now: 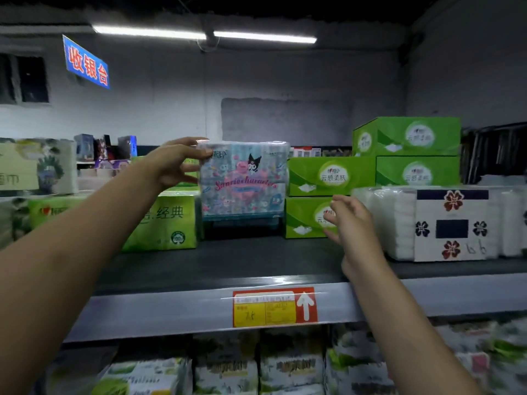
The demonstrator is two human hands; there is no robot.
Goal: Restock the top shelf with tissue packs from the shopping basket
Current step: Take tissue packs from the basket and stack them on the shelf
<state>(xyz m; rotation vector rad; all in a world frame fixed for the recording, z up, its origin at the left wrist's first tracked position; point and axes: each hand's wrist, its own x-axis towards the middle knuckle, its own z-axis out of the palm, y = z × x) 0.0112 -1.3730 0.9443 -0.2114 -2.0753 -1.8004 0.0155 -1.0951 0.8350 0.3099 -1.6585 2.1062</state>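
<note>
The left hand [176, 163] pinches the upper-left corner of a Sanrio-print tissue pack [242, 181], fingers curled over its top. The pack stands upright at 12 o'clock on the top shelf [199, 269], seemingly atop 1 teal pack, between a green tissue pack [165, 220] at 9 o'clock and green tissue boxes [330, 175] at 3 o'clock. The right hand [352, 223] hovers at 4 o'clock, fingers spread, holding nothing. This pack looks nearly placed. The basket is out of view, so the remainder cannot be told.

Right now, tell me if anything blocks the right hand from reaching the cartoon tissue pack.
Nothing visible does. The right hand hovers open just right of the tissue pack, in front of the green boxes. The left hand grips the pack's upper left corner.
</note>
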